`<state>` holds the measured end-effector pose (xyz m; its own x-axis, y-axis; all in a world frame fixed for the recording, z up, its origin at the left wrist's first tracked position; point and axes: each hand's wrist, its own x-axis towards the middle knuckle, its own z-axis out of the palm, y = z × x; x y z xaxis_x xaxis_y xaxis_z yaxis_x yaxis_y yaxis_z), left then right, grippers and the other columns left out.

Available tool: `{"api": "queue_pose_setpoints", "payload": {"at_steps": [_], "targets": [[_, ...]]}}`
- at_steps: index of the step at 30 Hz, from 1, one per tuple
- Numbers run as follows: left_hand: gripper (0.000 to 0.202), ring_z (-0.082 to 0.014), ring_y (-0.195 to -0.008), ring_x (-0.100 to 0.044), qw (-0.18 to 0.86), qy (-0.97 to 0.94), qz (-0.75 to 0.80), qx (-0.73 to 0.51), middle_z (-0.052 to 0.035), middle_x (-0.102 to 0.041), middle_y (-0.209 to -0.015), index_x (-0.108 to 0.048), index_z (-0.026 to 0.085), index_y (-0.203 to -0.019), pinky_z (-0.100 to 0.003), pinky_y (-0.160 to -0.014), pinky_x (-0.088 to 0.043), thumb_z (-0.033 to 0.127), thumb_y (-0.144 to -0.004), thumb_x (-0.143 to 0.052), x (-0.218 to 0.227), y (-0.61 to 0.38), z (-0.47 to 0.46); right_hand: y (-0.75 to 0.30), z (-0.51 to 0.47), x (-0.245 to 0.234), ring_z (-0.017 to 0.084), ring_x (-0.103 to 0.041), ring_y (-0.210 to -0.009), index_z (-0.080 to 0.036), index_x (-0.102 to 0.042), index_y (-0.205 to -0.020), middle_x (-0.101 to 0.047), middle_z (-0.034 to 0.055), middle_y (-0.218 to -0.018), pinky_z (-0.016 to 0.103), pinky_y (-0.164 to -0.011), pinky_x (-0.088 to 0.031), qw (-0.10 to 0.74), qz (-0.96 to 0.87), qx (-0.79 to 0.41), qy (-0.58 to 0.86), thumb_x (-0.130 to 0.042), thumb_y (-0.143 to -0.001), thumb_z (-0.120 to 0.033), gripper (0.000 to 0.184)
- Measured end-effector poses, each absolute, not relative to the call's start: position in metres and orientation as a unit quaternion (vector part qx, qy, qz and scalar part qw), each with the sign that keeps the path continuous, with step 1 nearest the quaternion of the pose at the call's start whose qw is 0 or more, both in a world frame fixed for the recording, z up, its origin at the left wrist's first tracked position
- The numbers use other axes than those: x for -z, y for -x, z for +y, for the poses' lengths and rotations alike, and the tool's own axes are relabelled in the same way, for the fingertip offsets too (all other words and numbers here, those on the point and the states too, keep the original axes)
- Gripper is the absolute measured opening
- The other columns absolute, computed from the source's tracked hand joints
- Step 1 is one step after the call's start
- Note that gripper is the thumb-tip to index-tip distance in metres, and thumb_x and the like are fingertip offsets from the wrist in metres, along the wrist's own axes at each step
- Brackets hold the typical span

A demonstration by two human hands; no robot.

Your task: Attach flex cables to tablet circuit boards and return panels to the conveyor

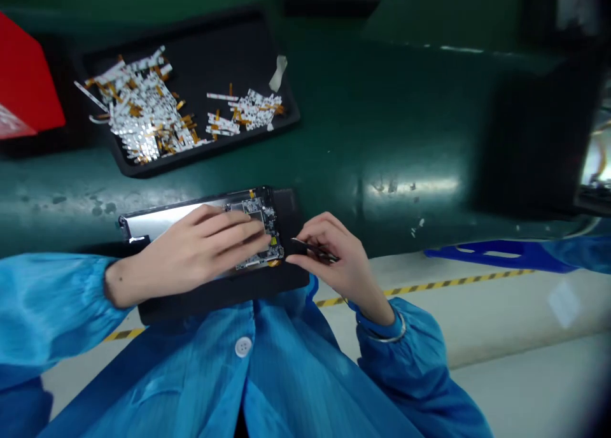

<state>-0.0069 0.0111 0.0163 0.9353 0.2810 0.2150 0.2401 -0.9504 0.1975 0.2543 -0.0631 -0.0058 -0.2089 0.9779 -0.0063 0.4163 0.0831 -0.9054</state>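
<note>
My left hand (205, 250) lies across an opened flat device (157, 221), pressing on it with the fingers reaching over its exposed circuit board (252, 218). The device has a silvery back panel and sits on a black mat (224, 301). My right hand (334, 263) pinches dark tweezers (312, 249), whose tips point at the board's right edge, close to a small yellow part. My left fingers hide part of the board. A black tray (238, 49) further away holds a heap of silver-and-orange flex strips (143, 107).
The hands work on a green workbench (382, 120). A red box (23, 75) stands at the far left, and a dark block (534, 132) stands at the right. A blue sleeve (568, 253) enters at the right edge. Yellow-and-black floor tape (429, 285) runs below the bench.
</note>
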Motion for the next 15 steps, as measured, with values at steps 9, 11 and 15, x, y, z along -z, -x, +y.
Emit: {"api": "queue_pose_setpoints", "payload": {"at_steps": [9, 11, 15], "targets": [[0.027, -0.0283, -0.131, -0.057, -0.004, -0.972, 0.22, -0.084, -0.0127, -0.057, -0.144, -0.065, 0.011, -0.114, -0.038, -0.087, -0.05, 0.014, -0.103, -0.041, -0.002, 0.01, 0.021, -0.278, -0.044, 0.007, 0.005, -0.047, -0.052, -0.021, -0.057, -0.086, -0.052, -0.0043, -0.078, 0.02, -0.047, -0.038, 0.432, -0.534, -0.436, 0.582, -0.065, -0.091, -0.022, 0.01], [0.028, -0.0266, -0.126, -0.061, -0.03, -0.969, 0.227, -0.09, -0.0126, -0.059, -0.141, -0.066, 0.011, -0.111, -0.037, -0.084, -0.049, 0.013, -0.102, -0.04, -0.002, 0.007, 0.018, -0.28, -0.041, 0.008, 0.004, -0.047, -0.05, -0.021, -0.057, -0.086, -0.052, -0.005, -0.075, 0.02, -0.045, -0.037, 0.435, -0.525, -0.441, 0.584, -0.065, -0.092, -0.023, 0.01], [0.031, -0.0229, -0.118, -0.066, -0.088, -0.964, 0.233, -0.094, -0.0149, -0.061, -0.138, -0.066, 0.009, -0.11, -0.036, -0.083, -0.047, 0.006, -0.1, -0.037, -0.005, -0.001, 0.008, -0.284, -0.035, 0.011, 0.005, -0.047, -0.048, -0.021, -0.057, -0.083, -0.053, -0.0056, -0.068, 0.019, -0.045, -0.038, 0.431, -0.518, -0.451, 0.586, -0.066, -0.09, -0.025, 0.012]]}}
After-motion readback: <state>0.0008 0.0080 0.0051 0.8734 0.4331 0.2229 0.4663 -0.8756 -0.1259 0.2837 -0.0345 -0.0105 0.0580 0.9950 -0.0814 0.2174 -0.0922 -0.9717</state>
